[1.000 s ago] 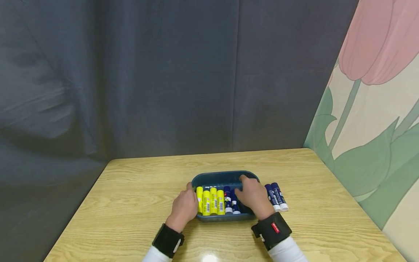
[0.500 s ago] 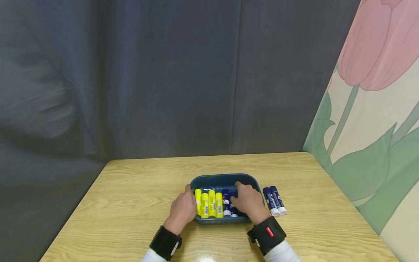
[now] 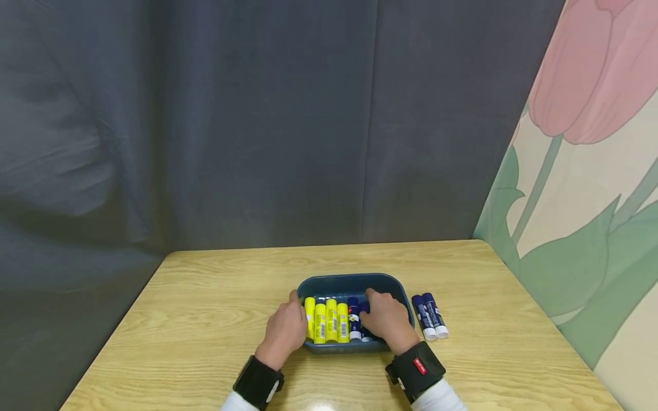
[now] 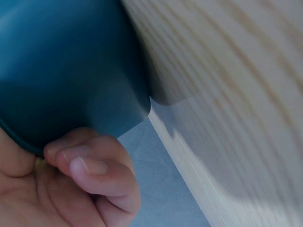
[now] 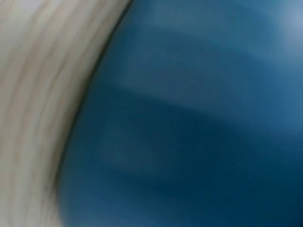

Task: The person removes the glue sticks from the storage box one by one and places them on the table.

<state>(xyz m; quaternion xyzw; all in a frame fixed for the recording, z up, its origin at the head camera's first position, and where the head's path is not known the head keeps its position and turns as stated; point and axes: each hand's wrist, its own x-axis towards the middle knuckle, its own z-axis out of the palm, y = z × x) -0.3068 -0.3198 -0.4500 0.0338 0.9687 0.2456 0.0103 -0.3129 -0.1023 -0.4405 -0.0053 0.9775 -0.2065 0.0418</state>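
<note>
A dark blue-green plastic bin stands on the table in the head view. Yellow glue sticks lie side by side in its left part, followed by a navy glue stick with a white end. My left hand grips the bin's left rim; curled fingertips show against the outer wall in the left wrist view. Inside the bin, my right hand reaches over a second navy glue stick and partly covers it. Whether it holds this stick I cannot tell. The right wrist view shows the bin's outer wall, blurred.
Two more navy glue sticks lie together on the wooden table, right of the bin. Dark cloth hangs behind the table. A wall with a tulip painting runs along the right.
My right hand has shifted a little left within the bin, covering more of the second navy stick. My left hand has stayed at the rim. The head view has shifted slightly.
</note>
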